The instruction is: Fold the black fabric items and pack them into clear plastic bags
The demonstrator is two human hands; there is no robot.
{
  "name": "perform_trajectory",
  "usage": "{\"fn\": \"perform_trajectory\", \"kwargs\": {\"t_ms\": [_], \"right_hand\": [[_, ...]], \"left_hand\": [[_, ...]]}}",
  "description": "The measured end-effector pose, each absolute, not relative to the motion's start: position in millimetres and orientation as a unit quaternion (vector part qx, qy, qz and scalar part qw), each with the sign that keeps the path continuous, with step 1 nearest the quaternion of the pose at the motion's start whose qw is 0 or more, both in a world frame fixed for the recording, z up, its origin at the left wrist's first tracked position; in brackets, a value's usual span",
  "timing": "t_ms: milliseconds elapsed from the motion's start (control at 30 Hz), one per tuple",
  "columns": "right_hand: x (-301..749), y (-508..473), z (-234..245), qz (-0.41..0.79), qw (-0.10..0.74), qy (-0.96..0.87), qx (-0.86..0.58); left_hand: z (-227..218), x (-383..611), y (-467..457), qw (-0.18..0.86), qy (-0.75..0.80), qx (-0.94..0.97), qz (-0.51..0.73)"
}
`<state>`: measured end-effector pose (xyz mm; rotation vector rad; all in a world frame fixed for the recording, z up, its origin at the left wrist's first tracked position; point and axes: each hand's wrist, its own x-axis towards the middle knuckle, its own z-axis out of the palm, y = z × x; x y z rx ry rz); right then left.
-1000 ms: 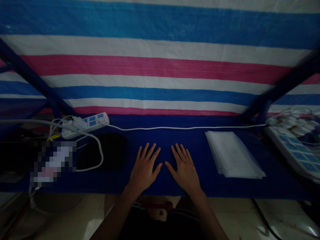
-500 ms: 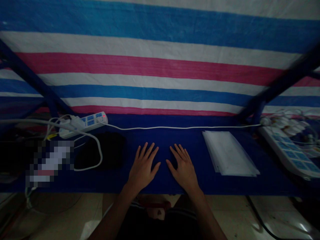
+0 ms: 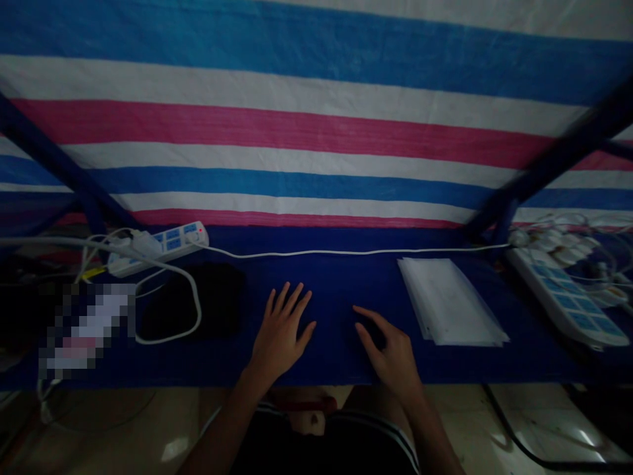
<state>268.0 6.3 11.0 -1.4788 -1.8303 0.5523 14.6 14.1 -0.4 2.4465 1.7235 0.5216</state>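
Note:
My left hand (image 3: pixel 281 333) lies flat on the blue tabletop (image 3: pixel 326 290), palm down with its fingers spread. It holds nothing. To its left is a folded black cloth-like item (image 3: pixel 217 300). My right hand (image 3: pixel 393 349) is turned partly on its side, with thumb and index finger apart and nothing between them. Its other fingers are mostly hidden behind the index finger. Nearest to it on the right is a stack of clear plastic sleeves with white sheets (image 3: pixel 448 300), which it does not touch.
A white power strip (image 3: pixel 185 239) with a lit red light and plugs stands at the back left. A white cable (image 3: pixel 316 252) runs along the back to a larger power strip (image 3: pixel 568 297) crowded with plugs. Another cable (image 3: pixel 198 297) loops over the black item. Blue frame bars (image 3: pixel 544 161) flank the striped sheet.
My right hand has shifted right and rolled onto its side, its fingers bending from flat. My left hand stays flat in place. The view has shifted slightly.

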Motion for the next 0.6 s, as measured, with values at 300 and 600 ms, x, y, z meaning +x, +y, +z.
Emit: {"fn": "perform_trajectory", "kwargs": {"t_ms": [300, 600], "right_hand": [[352, -10, 43, -0.055, 0.374, -0.588, -0.715], [380, 19, -39, -0.062, 0.179, -0.641, -0.744]], "left_hand": [[0, 15, 15, 0.070, 0.564, 0.801, 0.191], [8, 7, 0, 0.125, 0.490, 0.768, 0.393]]}}
